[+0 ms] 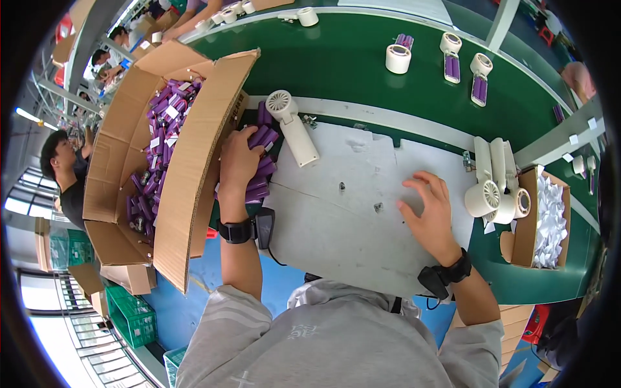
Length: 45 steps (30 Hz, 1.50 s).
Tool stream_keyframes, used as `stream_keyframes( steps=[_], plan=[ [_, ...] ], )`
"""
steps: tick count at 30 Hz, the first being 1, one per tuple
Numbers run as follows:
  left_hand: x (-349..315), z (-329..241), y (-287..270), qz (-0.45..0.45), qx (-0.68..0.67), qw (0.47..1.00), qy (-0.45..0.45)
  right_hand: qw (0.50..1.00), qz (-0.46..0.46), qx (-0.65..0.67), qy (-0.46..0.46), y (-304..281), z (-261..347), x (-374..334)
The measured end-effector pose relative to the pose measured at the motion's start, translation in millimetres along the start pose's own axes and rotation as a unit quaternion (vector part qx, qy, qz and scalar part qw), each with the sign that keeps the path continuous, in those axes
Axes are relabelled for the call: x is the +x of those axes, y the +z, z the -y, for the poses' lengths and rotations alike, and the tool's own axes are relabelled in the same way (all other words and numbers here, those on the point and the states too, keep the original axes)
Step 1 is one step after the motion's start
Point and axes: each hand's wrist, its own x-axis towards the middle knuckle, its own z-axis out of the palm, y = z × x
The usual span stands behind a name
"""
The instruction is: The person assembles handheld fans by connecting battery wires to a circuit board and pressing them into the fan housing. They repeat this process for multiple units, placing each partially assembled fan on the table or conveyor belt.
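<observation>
head view: left hand (239, 157) over purple cylindrical batteries (257, 193), grip unclear; right hand (429, 216), fingers loosely spread, empty.

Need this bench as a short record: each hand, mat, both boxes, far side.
left_hand: left hand at the pile of purple cylinders; grip unclear
right_hand: right hand over the mat, fingers apart, nothing visible in it
mat: grey mat; white fan lies at its upper left
left_box: large cardboard box, purple cylinders inside
right_box: small cardboard box, white pieces inside
far_side: white fans on green surface
</observation>
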Motion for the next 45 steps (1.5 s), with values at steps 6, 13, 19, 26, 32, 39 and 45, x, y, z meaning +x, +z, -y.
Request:
stream_keyframes(
  steps=[6,13,19,26,32,39,45],
  plan=[
    [5.6,-5.6,-11.0,0.078,0.037,0.996,-0.024,1.0,-0.002,0.017,0.001,0.2,-2.1,-2.3],
    [1.5,20.1,-4.6,0.014,-0.281,0.959,-0.018,0.997,-0.025,0.071,0.016,-0.4,-2.6,-2.8],
    [-66.6,-98.7,-26.9,-0.024,-0.241,0.961,0.131,0.937,-0.01,0.339,0.088,-4.8,12.3,-0.1],
    [-0.7,-180.8,-17.9,0.085,-0.331,0.872,0.35,0.836,0.05,0.496,0.229,-4.0,-5.9,-6.0],
    [230.3,-181.6,58.0,0.002,-0.198,0.964,0.18,0.837,0.01,0.504,0.212,-3.9,12.3,1.2],
    [397.9,-141.1,147.3,0.019,0.056,0.991,0.117,0.857,0.038,0.471,0.205,-4.2,0.8,-1.0],
    [455.4,-131.2,177.1,0.002,0.148,0.967,0.208,0.889,0.047,0.433,0.145,-14.1,0.8,9.8]
  ],
)
